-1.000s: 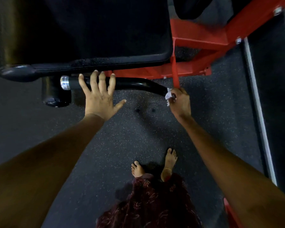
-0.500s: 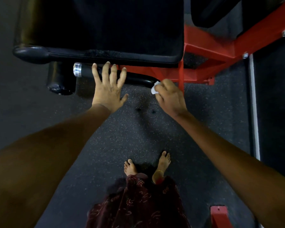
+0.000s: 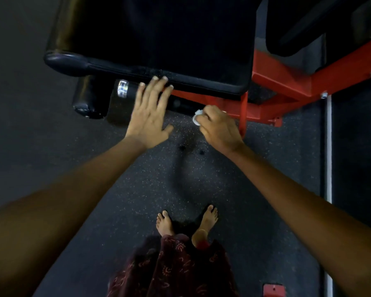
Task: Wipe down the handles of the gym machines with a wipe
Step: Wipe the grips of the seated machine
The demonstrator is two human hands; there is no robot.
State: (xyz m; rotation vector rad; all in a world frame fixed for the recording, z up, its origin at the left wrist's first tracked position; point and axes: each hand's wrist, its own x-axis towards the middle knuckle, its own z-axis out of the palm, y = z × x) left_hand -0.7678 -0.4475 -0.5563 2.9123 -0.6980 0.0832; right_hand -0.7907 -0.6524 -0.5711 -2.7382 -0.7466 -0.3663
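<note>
Wiping the black handle (image 3: pixel 180 103) beneath the seat pad (image 3: pixel 159 39): right hand (image 3: pixel 219 129) pinching a crumpled white wipe (image 3: pixel 197 116) against the handle's end nearest the red frame (image 3: pixel 276 82); left hand (image 3: pixel 150 116) flat, fingers straight, resting on the handle toward its chrome cap (image 3: pixel 123 88). Judged partly done; the stretch under the left hand apparently remaining.

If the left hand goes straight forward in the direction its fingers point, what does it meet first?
Probably the black seat pad: the left hand lies over the handle, fingertips already at the pad's edge; depth is unclear.
</note>
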